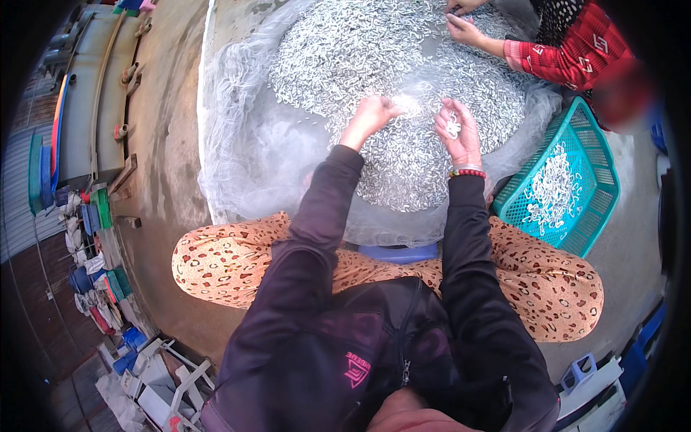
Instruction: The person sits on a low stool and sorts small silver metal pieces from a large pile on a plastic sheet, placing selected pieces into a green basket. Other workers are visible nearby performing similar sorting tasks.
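A wide heap of small silvery-white, slender pieces [345,54], possibly little fish, lies in front of me on fine pale netting [234,129]. My left hand [372,119] is over the heap with thumb and fingers pinched together. Beside its fingertips is a bright whitish blur, and I cannot make out what it holds. My right hand [461,137], palm turned up and fingers curled, holds several small white pieces [453,127]. To the right, a teal plastic basket [603,169] contains a pile of curled white pieces [553,191].
Another person's hand [464,30] and red patterned sleeve [551,61] reach over the heap's far right side. A blue plastic object [398,253] lies between my legs. Long grey tanks [104,93] stand at far left, with assorted items [90,237] along that side.
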Demonstrator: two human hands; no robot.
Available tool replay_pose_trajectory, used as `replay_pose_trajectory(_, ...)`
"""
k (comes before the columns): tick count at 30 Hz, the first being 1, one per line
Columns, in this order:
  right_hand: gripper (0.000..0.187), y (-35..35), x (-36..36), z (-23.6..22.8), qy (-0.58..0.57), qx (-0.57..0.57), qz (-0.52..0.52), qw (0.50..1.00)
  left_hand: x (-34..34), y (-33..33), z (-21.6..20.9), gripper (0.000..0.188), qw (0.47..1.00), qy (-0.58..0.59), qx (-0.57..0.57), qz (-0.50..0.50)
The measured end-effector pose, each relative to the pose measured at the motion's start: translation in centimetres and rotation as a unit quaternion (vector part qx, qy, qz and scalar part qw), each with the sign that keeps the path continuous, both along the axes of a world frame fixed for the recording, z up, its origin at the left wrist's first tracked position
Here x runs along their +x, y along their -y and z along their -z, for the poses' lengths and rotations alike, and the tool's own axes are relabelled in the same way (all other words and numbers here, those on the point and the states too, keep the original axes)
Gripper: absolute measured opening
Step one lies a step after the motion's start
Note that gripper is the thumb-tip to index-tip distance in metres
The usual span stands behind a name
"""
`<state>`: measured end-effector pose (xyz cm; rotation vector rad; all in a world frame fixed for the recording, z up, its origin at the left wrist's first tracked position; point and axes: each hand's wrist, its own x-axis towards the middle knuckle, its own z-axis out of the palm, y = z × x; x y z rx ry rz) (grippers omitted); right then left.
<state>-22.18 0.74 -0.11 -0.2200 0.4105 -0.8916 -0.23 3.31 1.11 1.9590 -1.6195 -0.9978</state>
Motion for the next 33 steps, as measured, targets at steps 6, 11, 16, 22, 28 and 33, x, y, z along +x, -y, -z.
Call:
replay_pose_trajectory(6, 0.024, -0.9, 1.5, 3.5, -0.563, -0.192, -0.082, 0.8, -2.4, -0.6, 7.9, 0.027, 0.989, 0.143, -0.039, -0.01)
replay_pose_trajectory(11, 0.023, -3.3, 5.3, 5.3, -0.775, -0.351, -0.096, 0.516, -0.9, -0.4, 5.6, 0.023, 0.995, -0.024, -0.042, -0.087)
replay_pose_trajectory(16, 0.016, -2.7, 5.6, 6.5, -0.751, -0.287, -0.099, 0.586, 5.2, -2.1, -0.7, 0.017, 0.975, -0.188, 0.02, -0.112)
replay_pose_trajectory(22, 0.018, -0.5, 4.0, 6.0, -0.34, -0.008, -0.002, 0.94, 10.9, -5.2, -3.9, 0.02, 0.782, -0.588, -0.029, -0.205)
replay_pose_trajectory(28, 0.017, 0.6, 2.6, 0.4, 0.096, -0.022, 0.022, 0.995, 12.2, -8.3, -2.2, 0.021, 0.594, -0.776, -0.139, -0.16)
replay_pose_trajectory(33, 0.014, 0.6, 2.8, -2.4, 0.12, -0.035, 0.013, 0.992, 12.2, -9.5, 1.9, 0.006, 0.766, -0.577, -0.014, -0.283)
